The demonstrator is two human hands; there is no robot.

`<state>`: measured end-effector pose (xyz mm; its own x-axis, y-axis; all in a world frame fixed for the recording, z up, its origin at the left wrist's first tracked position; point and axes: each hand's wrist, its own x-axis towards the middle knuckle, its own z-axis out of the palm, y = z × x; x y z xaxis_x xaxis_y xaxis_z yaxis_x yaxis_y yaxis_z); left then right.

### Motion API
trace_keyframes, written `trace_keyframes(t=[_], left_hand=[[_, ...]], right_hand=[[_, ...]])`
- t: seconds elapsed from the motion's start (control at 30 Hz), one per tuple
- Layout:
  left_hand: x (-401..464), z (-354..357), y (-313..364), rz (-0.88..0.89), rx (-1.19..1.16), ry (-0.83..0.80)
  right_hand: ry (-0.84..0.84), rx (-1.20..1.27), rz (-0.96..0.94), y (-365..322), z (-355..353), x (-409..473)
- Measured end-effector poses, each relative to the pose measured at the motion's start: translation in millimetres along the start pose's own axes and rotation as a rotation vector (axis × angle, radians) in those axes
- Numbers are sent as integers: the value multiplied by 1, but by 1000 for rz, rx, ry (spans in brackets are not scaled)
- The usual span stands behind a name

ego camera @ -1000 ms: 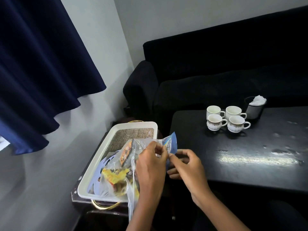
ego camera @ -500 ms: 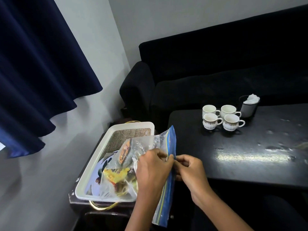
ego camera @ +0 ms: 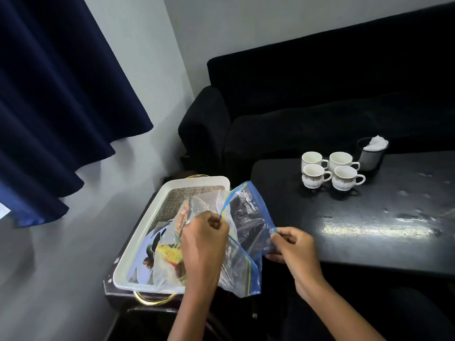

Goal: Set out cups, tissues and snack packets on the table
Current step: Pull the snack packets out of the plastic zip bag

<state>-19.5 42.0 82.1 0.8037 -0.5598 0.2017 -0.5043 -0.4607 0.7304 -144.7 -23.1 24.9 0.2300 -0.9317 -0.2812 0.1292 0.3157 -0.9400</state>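
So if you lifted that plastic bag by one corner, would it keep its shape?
Probably not. The plastic bag looks thin and crinkled, sagging between the left hand and right hand. The snack packets inside would likely slide downward.

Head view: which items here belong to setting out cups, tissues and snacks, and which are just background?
Part of the job:
- zip bag of snack packets, pinched at its mouth by the left hand and right hand
- four cups on the black table
- tissue holder
- white tray

Just lying about:
- black sofa
- blue curtain
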Motion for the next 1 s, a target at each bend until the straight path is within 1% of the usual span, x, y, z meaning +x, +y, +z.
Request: trace_keyframes(t=[0.1, 0.2, 0.4, 0.47, 0.53, 0.6, 0.7, 0.77, 0.83, 1.0], left_hand=[[-1, 4, 2, 34, -18, 7], [-2, 7, 2, 85, -6, 42], [-7, 2, 5, 110, 5, 100], [-10, -1, 8, 91, 22, 61], [-12, -5, 10, 57, 53, -22], [-19, -9, 13, 39, 136, -112], [-37, -13, 12, 37, 325, -201], [-50, -16, 9, 21, 349, -227], [-56, -20, 6, 19, 333, -198], [-50, -33, -4, 1, 301, -1]], right_hand=[[-98, 25, 33, -7, 0, -9], [-181, -12, 79, -13, 3, -25], [-286, -18, 191, -9, 3, -60], [-305, -20, 173, -8, 3, -66], [-305, -29, 127, -8, 3, -69], [-286, -45, 88, -10, 2, -68], [-258, -53, 40, -12, 0, -65], [-255, -68, 7, -11, -1, -64], [-257, -94, -2, -9, -2, -64], [-173, -181, -31, -6, -11, -58]])
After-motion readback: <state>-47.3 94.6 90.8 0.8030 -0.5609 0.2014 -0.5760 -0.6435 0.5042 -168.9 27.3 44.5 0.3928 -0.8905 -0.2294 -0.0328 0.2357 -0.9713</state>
